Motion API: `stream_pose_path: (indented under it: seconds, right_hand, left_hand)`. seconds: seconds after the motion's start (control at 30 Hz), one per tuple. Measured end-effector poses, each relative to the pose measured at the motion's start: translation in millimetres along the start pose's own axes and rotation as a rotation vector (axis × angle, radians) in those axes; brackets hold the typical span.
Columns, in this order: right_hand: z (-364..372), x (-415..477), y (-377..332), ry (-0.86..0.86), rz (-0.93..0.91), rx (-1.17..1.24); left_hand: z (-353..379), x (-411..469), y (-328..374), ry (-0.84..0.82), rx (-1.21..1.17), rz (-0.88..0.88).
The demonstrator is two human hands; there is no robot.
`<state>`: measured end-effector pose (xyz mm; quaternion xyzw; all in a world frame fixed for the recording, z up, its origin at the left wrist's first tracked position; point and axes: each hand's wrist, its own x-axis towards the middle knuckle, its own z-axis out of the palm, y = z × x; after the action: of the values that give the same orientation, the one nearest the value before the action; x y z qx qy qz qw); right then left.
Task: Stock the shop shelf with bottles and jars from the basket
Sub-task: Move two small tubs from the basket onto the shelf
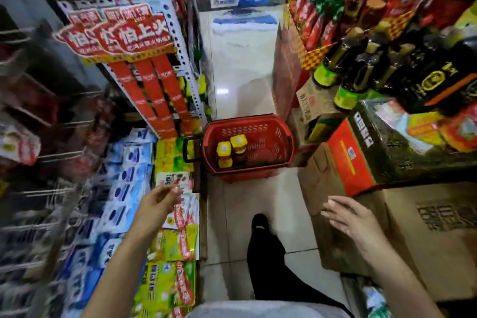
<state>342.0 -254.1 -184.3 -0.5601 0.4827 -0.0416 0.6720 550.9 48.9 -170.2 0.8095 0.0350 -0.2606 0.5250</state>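
Yellow-capped jars (231, 150) upright in red basket (281, 129)

Single head-worn wide-angle view, looking forward and steeply down narrow shop aisle. Bare left hand (157, 204) and bare right hand (353, 219) near, low in frame. Red plastic basket (281, 142) farther ahead, between hands. Edges blurred.

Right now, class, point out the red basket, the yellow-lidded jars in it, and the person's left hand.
red basket (285, 134): head view, right rim.
yellow-lidded jars (238, 141): head view, lid of the taller jar.
left hand (157, 204): head view, back of the hand.
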Motion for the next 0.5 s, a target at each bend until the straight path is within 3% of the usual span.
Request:
stream_pose_path:
  seconds: [0.37,0.5]
  right_hand:
    - [113.7,251.4,-63.2,-0.158,0.225,-0.203]
    - [166.2,340.1,-62.5,-0.223,0.247,-0.312]
  left_hand:
    - [81.2,244.6,53.5,-0.024,0.164,-0.136]
    - [126.2,331.4,37.5,-0.071,0.148,-0.187]
